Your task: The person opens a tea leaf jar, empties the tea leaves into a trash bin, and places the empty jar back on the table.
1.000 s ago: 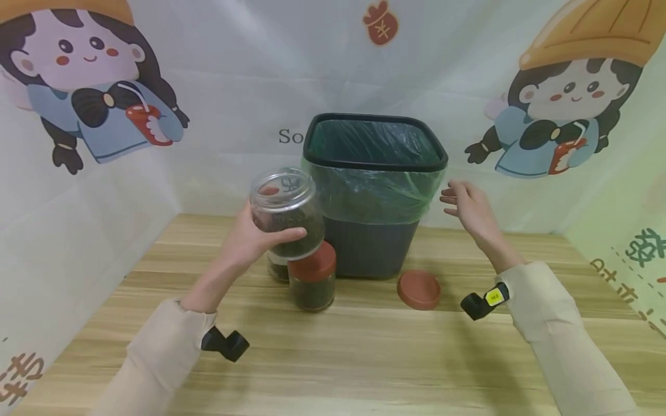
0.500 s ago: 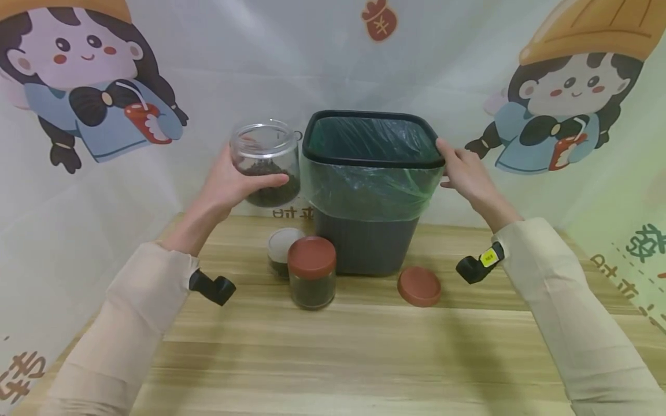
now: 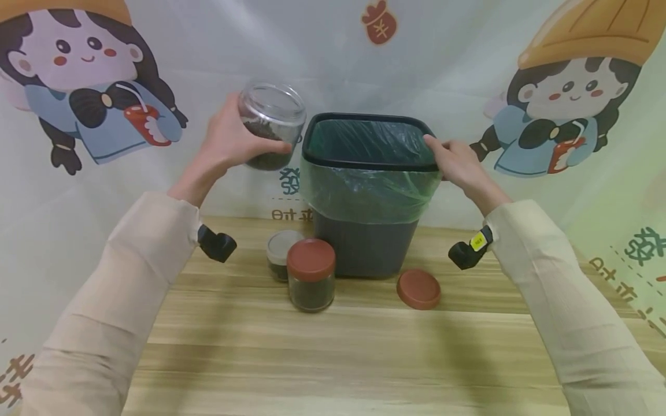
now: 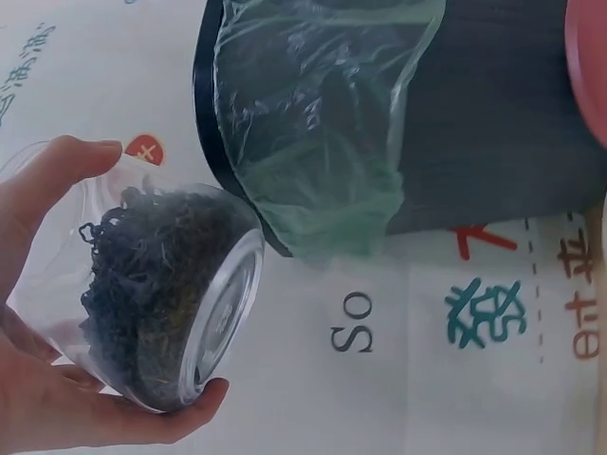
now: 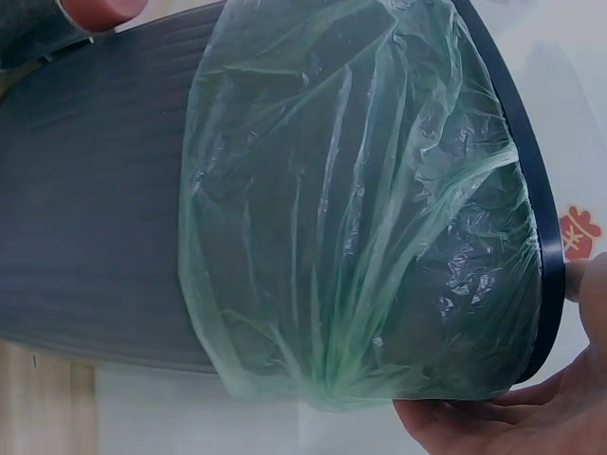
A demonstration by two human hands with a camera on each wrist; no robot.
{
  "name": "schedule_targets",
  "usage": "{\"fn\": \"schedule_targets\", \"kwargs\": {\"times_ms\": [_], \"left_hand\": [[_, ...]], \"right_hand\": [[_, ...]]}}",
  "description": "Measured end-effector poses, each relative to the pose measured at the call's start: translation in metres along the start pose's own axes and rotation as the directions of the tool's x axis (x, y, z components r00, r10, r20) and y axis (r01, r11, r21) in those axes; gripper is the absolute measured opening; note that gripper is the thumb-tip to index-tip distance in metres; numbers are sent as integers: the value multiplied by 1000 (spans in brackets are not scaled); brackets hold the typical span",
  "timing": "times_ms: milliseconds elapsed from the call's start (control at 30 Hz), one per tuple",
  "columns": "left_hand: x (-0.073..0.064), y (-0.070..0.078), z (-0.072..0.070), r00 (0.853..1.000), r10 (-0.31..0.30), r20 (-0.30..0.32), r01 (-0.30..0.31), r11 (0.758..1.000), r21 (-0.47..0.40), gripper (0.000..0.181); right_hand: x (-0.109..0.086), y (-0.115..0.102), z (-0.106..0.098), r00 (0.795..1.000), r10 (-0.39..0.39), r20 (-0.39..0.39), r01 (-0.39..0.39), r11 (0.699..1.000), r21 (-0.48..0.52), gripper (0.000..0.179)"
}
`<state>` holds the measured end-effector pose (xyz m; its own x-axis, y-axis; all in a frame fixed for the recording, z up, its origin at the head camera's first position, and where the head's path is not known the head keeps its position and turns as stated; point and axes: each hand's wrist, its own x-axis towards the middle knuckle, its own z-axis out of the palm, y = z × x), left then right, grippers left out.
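Note:
My left hand (image 3: pixel 229 136) grips a clear, lidless jar (image 3: pixel 273 124) by its side, raised to the left of the trash can's rim. Dark, curly dried leaves like loose tea (image 4: pixel 152 284) fill its lower part, and the jar leans slightly toward the can. At the right of the trash can (image 3: pixel 364 245), my right hand (image 3: pixel 458 164) holds the black rim, thumb on top and the other fingers under and outside it. A green plastic bag (image 5: pixel 332 209) lines the can and folds down over its outside.
A red-lidded jar (image 3: pixel 311 274) stands before the can, with a pale-lidded jar (image 3: pixel 283 254) just behind it to the left. A loose red lid (image 3: pixel 418 289) lies on the wooden table (image 3: pixel 333 358) to the right. A printed cloth (image 3: pixel 250 46) hangs behind.
My left hand has lifted the open jar from above the other jars to above rim height, tilting it slightly. My right hand has moved in and taken hold of the can's right rim.

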<state>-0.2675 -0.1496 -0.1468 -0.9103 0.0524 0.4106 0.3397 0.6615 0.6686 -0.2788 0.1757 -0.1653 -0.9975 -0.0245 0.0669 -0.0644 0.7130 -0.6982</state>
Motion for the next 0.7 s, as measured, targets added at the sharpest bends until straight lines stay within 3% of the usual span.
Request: {"fn": "schedule_targets", "kwargs": {"times_ms": [167,433,600,700], "left_hand": [[13,10,1,999,51,-12,-49,994,99,93],[26,22,10,988,151,-32,-141,968,208,89],[33,28,13,988,150,-22,-138,953,270,92],[37,32,15,988,157,-10,-145,934,328,92]], "right_hand": [[3,-4,-3,1000,22,17,-21,997,-79,71],[7,-10,-4,1000,-5,30,9,991,-133,64],[10,-11,-5,1000,-14,10,15,985,-172,37],[12,-13,-6,1000,-10,15,13,982,-187,39]]}}
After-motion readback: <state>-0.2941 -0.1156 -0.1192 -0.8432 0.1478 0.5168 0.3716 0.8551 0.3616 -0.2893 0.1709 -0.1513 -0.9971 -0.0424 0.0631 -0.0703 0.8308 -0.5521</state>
